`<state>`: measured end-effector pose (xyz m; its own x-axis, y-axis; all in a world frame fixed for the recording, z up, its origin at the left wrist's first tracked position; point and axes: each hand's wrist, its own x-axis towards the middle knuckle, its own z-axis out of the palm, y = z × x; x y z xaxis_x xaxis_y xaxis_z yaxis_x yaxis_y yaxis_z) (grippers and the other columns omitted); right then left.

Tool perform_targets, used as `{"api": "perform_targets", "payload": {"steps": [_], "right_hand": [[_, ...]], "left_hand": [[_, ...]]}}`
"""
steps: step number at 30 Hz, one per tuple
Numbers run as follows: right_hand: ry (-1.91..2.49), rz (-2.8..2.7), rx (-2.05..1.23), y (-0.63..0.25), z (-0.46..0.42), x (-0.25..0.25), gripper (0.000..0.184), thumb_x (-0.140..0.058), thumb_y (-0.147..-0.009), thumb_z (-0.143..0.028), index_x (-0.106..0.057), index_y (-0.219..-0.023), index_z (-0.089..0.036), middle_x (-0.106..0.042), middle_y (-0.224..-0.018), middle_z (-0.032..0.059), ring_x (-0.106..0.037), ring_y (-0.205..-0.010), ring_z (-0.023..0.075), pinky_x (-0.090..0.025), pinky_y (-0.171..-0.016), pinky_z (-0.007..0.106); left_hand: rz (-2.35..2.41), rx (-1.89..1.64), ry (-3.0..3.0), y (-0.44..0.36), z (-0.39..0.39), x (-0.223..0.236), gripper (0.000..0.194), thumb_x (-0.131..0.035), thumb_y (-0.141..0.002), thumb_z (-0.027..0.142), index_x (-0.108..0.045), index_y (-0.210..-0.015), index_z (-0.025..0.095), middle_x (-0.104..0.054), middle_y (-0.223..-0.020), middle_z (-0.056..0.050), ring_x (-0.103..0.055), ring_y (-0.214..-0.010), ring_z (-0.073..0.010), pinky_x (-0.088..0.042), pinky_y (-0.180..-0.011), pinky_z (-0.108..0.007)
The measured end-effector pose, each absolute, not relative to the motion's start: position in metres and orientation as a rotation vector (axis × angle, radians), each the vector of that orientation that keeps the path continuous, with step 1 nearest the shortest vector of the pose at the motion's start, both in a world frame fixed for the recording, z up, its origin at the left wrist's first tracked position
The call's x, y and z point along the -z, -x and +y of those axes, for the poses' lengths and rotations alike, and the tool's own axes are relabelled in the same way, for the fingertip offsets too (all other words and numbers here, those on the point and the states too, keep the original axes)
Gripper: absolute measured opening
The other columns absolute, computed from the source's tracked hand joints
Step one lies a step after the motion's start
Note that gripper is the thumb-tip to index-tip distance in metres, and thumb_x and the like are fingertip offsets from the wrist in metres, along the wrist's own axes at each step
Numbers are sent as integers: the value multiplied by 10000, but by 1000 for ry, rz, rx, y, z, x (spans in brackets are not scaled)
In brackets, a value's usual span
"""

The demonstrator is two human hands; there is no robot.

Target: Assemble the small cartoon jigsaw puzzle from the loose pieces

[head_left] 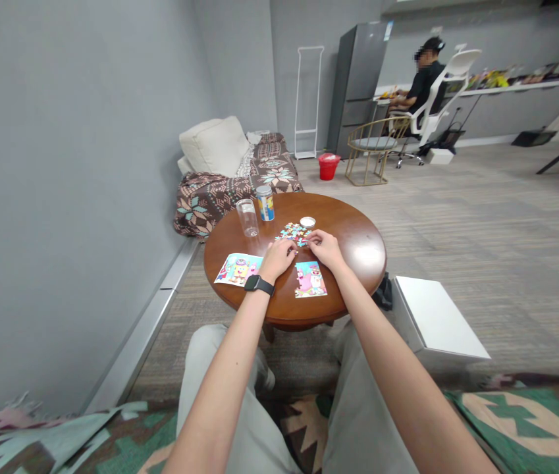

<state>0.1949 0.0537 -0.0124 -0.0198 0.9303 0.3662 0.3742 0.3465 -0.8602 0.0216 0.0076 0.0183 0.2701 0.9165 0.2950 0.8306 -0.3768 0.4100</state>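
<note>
A loose heap of jigsaw pieces (pixel 292 231) lies on the round wooden counter (pixel 353 240), straight ahead of us, its long axis running left to right. Our left grip (pixel 278 257) and right grip (pixel 322 247) curl down at either end of its near edge; we cannot tell whether either pinches a piece. Beyond stand a clear glass (pixel 247 218), a printed can (pixel 265 203) and a small white dish (pixel 307 222), their contents unclear.

No words can be read, on the blue-labelled tin (pixel 265 204) or elsewhere.
</note>
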Motion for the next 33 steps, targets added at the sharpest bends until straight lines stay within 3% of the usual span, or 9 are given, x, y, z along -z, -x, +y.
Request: {"api": "perform_targets", "payload": {"steps": [5,12,22,33], "right_hand": [[1174,-1567,-763,-193,55,14,171,-552,-720,-114,-662,-803,-215,-713,-736,-4,-698,-722,171,-571,-734,301],[1115,-1682,-701,-194,45,6,104,-585,-765,-181,-679,-793,-216,-753,-760,3,-724,-784,195,-555,-845,343],[1069,-1710,-772,-194,48,10,120,-570,-781,-218,-679,-826,-196,-720,-701,7,-683,-682,171,-543,-715,292],[1037,-1706,-802,-194,46,6,129,-625,-755,-270,-690,-828,-186,-712,-737,23,-646,-674,165,-525,-700,290]], "left_hand": [[1616,-764,-2344,-22,8,-18,122,-550,-928,159,-655,-956,215,-732,-1105,-47,-620,-1100,-231,-434,-980,-389],[1597,-860,-2326,-22,8,-18,58,-607,-918,209,-644,-962,212,-721,-1045,-54,-631,-1051,-238,-451,-937,-381],[1570,-864,-2335,-24,5,-23,64,-591,-945,222,-649,-928,198,-718,-1040,-55,-634,-1034,-228,-445,-930,-370],[1591,-852,-2341,-25,2,-26,119,-552,-977,261,-646,-933,201,-718,-1040,-55,-625,-1030,-227,-434,-915,-360]]}}
